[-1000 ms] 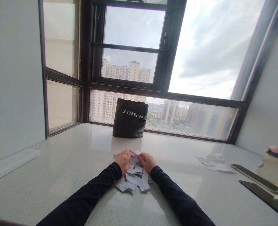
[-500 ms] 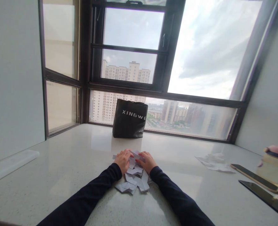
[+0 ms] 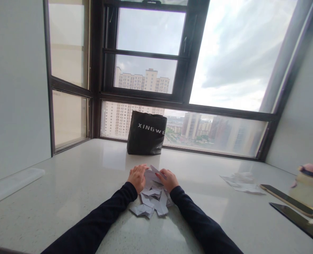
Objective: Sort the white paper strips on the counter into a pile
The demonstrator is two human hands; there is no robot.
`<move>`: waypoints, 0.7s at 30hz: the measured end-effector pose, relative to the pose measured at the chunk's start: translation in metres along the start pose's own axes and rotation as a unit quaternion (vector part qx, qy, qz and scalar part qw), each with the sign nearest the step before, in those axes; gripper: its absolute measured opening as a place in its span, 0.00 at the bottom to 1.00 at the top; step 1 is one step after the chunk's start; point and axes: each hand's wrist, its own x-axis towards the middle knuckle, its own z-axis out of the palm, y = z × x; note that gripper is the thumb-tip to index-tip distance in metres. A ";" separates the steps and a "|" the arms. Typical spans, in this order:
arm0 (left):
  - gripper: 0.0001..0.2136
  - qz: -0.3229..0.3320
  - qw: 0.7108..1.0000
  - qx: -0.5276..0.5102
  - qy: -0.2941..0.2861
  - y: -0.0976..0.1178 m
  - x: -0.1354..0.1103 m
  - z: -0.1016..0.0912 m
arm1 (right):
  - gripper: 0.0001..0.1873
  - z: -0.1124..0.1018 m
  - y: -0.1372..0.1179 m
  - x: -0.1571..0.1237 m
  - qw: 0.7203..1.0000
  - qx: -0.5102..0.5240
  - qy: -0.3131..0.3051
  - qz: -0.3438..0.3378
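A loose heap of white torn paper pieces (image 3: pixel 152 203) lies on the pale speckled surface between my forearms. At its far end, my right hand (image 3: pixel 169 180) pinches a paper strip (image 3: pixel 154 169) that tilts up to the left between thumb and fingers. My left hand (image 3: pixel 137 178) is beside it, fingers curled and close together against the left edge of the papers. Whether a piece sits inside those left fingers is hidden. More paper lies flat under and between the two hands.
Beyond my hands a black bag (image 3: pixel 146 135) stands by the window. Crumpled white paper (image 3: pixel 242 182), a phone (image 3: pixel 289 200), a dark flat device (image 3: pixel 298 222) and a pink-lidded container (image 3: pixel 308 185) are at right. At left lies a long white flat object (image 3: pixel 15 185).
The strip that lay across both hands now slants up from my right hand and no longer sticks out left of my left hand. My left fingers have drawn slightly away from it.
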 end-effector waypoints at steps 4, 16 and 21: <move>0.20 0.000 0.999 0.000 0.035 0.003 -0.001 -0.002 | 0.16 0.000 0.000 -0.001 0.999 0.029 0.028 -0.023; 0.10 -0.011 0.998 0.013 0.066 0.012 0.000 -0.013 | 0.30 -0.004 -0.002 0.000 0.998 0.053 -0.002 -0.017; 0.11 0.093 0.995 -0.038 -0.009 0.014 -0.004 -0.006 | 0.21 0.004 0.018 0.004 0.997 0.051 0.043 0.035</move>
